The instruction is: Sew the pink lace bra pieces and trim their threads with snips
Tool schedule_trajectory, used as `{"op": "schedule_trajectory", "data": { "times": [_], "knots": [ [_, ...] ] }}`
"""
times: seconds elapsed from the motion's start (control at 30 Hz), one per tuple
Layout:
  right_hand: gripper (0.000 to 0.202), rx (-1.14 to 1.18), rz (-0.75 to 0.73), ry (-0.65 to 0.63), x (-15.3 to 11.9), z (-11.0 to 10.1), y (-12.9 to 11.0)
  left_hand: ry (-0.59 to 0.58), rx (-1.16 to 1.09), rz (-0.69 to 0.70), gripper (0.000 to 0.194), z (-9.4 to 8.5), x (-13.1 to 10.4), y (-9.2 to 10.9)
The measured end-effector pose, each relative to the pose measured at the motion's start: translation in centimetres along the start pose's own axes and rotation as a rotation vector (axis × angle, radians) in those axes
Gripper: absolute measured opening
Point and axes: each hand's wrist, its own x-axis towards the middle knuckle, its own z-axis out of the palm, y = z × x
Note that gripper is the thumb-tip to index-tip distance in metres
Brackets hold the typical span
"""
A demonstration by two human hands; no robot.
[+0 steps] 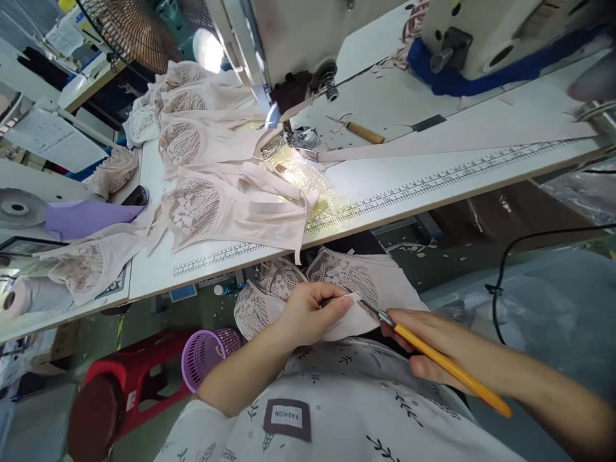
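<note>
Over my lap hangs a pale pink lace bra piece [346,276]. My left hand [312,311] pinches its fabric edge between thumb and fingers. My right hand [428,346] is closed round a tool with a long orange handle [447,366]. The tool's metal tip points left to the cloth beside my left fingertips; whether it touches the fabric is hard to tell. Several similar lace pieces [192,212] lie on the white table [385,183] under the sewing machine's needle area.
Above the table stands the sewing machine [298,38]. A wooden-handled awl [363,132] lies beside it. Below left are a purple basket [206,356] and a red stool [135,372]. A black cable [513,256] hangs at right.
</note>
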Motion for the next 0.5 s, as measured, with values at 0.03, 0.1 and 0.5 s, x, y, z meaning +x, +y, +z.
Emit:
{"op": "schedule_trajectory", "data": {
  "times": [0.03, 0.1, 0.5],
  "knots": [
    [0.051, -0.022, 0.021, -0.018, -0.19, 0.06, -0.01, 0.008, 0.015, 0.001, 0.032, 0.02, 0.0, 0.01],
    [0.053, -0.08, 0.061, -0.023, -0.46, 0.29, 0.04, 0.02, 0.045, 0.002, 0.03, 0.04, 0.0, 0.09],
    [0.048, -0.298, 0.218, 0.02, -0.96, 0.19, 0.07, 0.049, 0.08, -0.012, 0.027, -0.08, 0.08, -0.03]
  ]
}}
